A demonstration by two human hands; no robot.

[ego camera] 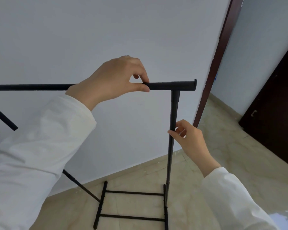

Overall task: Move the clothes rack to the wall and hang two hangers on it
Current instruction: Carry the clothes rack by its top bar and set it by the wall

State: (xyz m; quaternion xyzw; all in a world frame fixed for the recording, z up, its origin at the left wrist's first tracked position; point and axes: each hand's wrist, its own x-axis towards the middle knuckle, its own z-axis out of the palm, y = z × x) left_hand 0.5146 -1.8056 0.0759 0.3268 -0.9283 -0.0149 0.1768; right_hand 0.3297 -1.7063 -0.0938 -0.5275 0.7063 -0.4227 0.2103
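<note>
A black metal clothes rack [173,113] stands close to a pale wall [90,39], its base bars [133,193] on the tiled floor. My left hand [113,80] is closed around the top rail [159,86], near its right end. My right hand [189,140] pinches the right upright pole about halfway down, thumb and fingers on either side. White sleeves cover both arms. The left upright is partly hidden behind my left sleeve. No hangers are in view.
A dark brown door frame [219,52] runs up the right side of the wall. A dark door [275,100] stands beyond it at the far right. Beige floor tiles [222,146] spread to the right of the rack.
</note>
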